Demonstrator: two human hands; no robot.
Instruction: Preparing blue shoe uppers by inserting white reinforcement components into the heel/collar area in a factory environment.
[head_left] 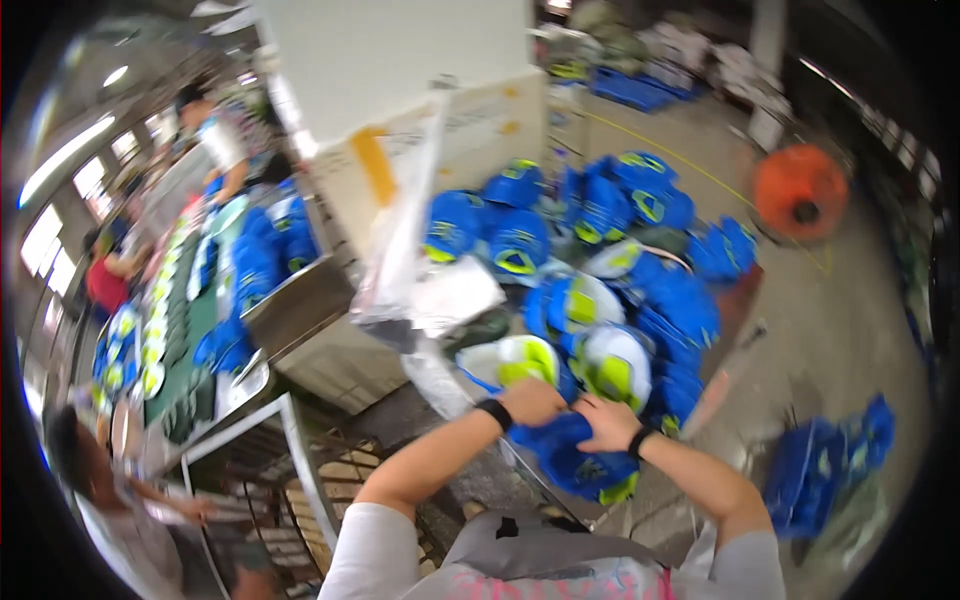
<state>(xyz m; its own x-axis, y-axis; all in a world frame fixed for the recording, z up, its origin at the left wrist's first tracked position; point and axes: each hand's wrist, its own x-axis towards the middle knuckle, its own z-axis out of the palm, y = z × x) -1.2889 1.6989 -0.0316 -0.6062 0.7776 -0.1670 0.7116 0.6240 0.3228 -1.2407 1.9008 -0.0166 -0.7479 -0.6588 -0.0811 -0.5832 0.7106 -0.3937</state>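
Note:
Both of my hands are at the near edge of a heaped pile of blue, white and lime-green pieces. The pieces look soft and rounded, but I cannot tell whether they are caps or shoe uppers. My left hand (533,402) is closed on the top of a blue piece with lime trim (572,458). Close beside it, my right hand (608,424) grips the same piece, fingers bent over its upper edge. Just beyond my hands lie a white and lime piece (612,362) and a similar white and lime piece (512,352). Motion blurs the fingertips.
A crumpled clear plastic sheet (400,240) hangs left of the pile, before a white panel (400,60). To the right lie an orange round object (800,193) and a blue bundle (805,475) on the floor. A metal frame (295,440), conveyor and several people occupy the left.

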